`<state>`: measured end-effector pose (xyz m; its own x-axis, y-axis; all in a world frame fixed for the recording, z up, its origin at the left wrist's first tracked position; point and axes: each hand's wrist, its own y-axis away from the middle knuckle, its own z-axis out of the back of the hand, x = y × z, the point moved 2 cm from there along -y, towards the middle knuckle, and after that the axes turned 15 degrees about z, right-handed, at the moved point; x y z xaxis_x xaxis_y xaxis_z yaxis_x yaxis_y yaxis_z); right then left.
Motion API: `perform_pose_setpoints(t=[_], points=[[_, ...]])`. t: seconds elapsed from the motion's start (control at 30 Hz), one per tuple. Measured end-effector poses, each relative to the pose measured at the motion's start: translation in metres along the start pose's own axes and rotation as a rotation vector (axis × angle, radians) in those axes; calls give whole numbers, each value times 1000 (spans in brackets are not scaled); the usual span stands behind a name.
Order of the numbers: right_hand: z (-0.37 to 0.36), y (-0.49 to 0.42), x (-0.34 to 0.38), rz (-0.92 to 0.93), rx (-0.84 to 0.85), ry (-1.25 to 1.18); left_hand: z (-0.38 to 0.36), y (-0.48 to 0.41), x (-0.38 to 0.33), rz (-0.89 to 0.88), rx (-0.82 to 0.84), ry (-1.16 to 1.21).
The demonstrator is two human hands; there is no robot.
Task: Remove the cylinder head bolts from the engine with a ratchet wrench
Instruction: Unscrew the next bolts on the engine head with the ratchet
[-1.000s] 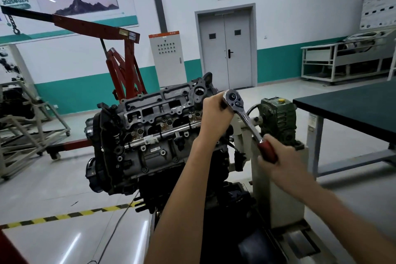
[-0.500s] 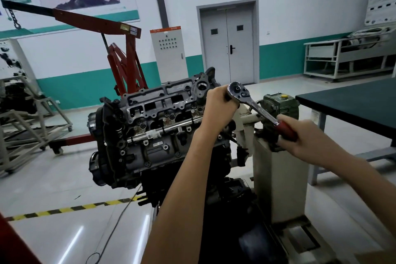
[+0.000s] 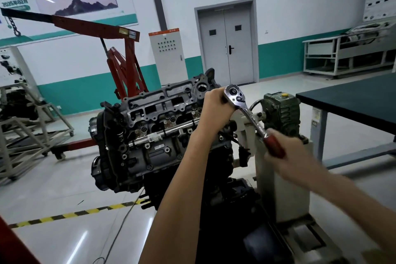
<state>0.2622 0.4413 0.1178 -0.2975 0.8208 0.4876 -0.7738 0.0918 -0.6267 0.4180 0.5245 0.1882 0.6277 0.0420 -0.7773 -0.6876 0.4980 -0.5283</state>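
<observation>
A red engine hoist (image 3: 126, 66) stands at the far left, its boom reaching out to the left with a chain hanging from the tip. In front of it, at the middle of the scene, is the engine (image 3: 154, 135), tilted so that the open top of its cylinder head faces the viewer, with a shiny rail running across its face. It hangs off a pale stand (image 3: 285, 178) on its right side. A dark-topped table (image 3: 353, 100) fills the right of the scene, just beyond the stand. A grey control cabinet (image 3: 167, 51) with an orange strip stands against the far wall, behind the engine. A green gearbox (image 3: 280, 111) with a yellow cap sits on top of the stand, between the engine and the table. The ratchet wrench (image 3: 246, 111) is at the right end of the cylinder head — its chrome head up and to the far side, its shaft slanting down to the near right into a red grip. The left hand (image 3: 216, 109) is curled round the wrench just beneath the chrome head, pressed against the engine's upper right corner; it hides the socket and whichever bolt the wrench sits on. The right hand (image 3: 287, 154) — blurred — is wrapped round the red grip, near the gearbox.
</observation>
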Motion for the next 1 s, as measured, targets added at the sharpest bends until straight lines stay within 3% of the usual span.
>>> perform_pose_setpoints(t=[0.1,0.17,0.3,0.43,0.53,0.67,0.8,0.87,1.0], points=[[47,-18,-10,134,42,285,-3,0,-1,2,11,-24],[41,-17,-10,136,-8,280,-3,2,-2,-7,-24,-16],[-39,12,16,-108,-266,-43,-6,2,3,-36,-58,48],[-96,-2,55,-140,-484,-451,-8,-1,5,-39,-78,53],[-74,1,44,-97,-370,-349,-7,-2,7,-23,-60,49],[7,2,1,0,-7,23,-8,-2,-1,-3,-9,2],[35,-14,-2,110,21,227,-3,1,3,18,-44,50],[7,-3,5,21,-56,115,-1,3,6,21,-44,59],[-75,7,45,-132,-399,-290,-2,2,5,5,-62,62]])
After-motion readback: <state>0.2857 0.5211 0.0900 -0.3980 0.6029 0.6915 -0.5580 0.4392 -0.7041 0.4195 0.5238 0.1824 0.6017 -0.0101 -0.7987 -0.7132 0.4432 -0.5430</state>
